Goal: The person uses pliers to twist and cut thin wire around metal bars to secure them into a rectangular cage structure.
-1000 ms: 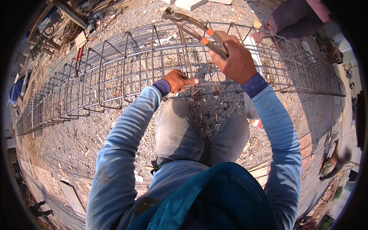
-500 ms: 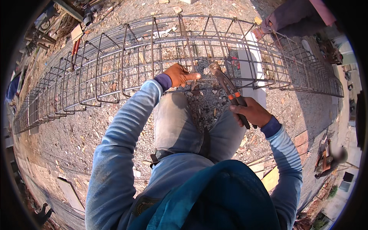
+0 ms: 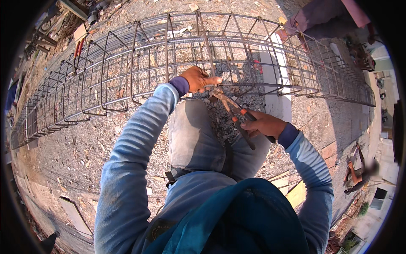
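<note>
Gravel (image 3: 99,139) lies beneath pincers (image 3: 235,120) in right hand (image 3: 266,124).

Hands: two, one left hand (image 3: 196,79), one right hand (image 3: 265,126)
Pincers (image 3: 235,119): one pair
Orange bands (image 3: 243,111) on the pincers: two
Steel-bar cage (image 3: 167,51): one
Red-handled tool (image 3: 79,48): one
Blue sleeves (image 3: 131,142): two
Trouser legs (image 3: 188,131): two
Teal cloth (image 3: 228,216): one piece
Other people (image 3: 325,21): at least two
</note>
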`<state>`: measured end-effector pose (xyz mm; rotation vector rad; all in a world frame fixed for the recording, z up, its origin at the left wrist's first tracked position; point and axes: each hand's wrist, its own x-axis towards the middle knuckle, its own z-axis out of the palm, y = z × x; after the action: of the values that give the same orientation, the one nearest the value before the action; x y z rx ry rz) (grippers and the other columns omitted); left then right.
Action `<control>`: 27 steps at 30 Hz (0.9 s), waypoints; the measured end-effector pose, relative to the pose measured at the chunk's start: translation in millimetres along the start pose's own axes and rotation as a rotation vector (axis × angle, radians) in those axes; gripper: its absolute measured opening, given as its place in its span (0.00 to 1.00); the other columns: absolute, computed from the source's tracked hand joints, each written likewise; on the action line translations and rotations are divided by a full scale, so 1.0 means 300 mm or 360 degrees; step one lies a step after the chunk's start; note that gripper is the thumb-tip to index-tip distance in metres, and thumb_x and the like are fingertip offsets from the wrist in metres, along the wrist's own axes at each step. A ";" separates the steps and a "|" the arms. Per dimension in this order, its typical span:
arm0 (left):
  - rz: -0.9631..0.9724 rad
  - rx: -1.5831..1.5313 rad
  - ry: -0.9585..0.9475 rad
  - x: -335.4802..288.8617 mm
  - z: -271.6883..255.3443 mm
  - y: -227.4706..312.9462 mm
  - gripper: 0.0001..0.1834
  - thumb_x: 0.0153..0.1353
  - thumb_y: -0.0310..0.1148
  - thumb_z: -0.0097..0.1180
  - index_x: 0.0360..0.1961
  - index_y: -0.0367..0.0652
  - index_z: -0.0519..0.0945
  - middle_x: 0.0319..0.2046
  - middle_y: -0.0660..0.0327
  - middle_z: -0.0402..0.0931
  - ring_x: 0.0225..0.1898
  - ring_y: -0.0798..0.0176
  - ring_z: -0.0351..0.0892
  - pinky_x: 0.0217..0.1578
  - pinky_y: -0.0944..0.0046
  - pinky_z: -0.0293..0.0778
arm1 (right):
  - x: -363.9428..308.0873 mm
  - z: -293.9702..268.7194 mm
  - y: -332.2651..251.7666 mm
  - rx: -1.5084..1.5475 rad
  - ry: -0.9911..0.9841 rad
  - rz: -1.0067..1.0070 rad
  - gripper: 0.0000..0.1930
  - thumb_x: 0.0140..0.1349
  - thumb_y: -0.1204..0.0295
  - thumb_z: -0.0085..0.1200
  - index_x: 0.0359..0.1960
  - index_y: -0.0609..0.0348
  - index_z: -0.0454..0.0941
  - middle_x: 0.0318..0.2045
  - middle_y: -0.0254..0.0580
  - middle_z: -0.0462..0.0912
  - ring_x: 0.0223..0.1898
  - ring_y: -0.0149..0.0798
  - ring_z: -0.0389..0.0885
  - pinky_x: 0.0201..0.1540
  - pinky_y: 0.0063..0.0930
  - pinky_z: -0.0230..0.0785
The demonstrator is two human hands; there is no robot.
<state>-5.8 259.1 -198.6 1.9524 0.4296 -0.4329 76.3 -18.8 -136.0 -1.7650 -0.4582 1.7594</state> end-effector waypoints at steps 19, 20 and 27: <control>0.0114 0.0000 0.0067 0.012 0.017 -0.022 0.42 0.45 0.73 0.55 0.17 0.35 0.81 0.13 0.56 0.74 0.22 0.60 0.78 0.31 0.56 0.74 | -0.015 0.093 -0.040 -0.0144 0.0269 -0.0004 0.13 0.62 0.65 0.51 0.40 0.64 0.71 0.23 0.36 0.75 0.22 0.32 0.76 0.23 0.30 0.73; 0.0114 -0.0002 0.0069 0.013 0.021 -0.031 0.42 0.45 0.73 0.55 0.17 0.35 0.81 0.13 0.56 0.74 0.22 0.60 0.78 0.31 0.56 0.74 | 0.022 0.144 0.030 -0.0126 0.0403 -0.0168 0.13 0.62 0.66 0.52 0.39 0.64 0.71 0.22 0.36 0.74 0.21 0.31 0.76 0.22 0.29 0.72; 0.0028 -0.0018 0.0096 -0.010 0.012 0.004 0.41 0.45 0.71 0.57 0.19 0.34 0.82 0.12 0.58 0.73 0.18 0.63 0.76 0.28 0.58 0.74 | 0.097 0.316 0.104 0.0085 0.0584 -0.0497 0.12 0.61 0.67 0.55 0.40 0.61 0.70 0.24 0.33 0.75 0.21 0.28 0.75 0.22 0.23 0.70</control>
<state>-8.2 255.2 -197.7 1.9608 0.4525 -0.3600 -20.4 -8.2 -172.7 -1.8141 -0.4925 1.1931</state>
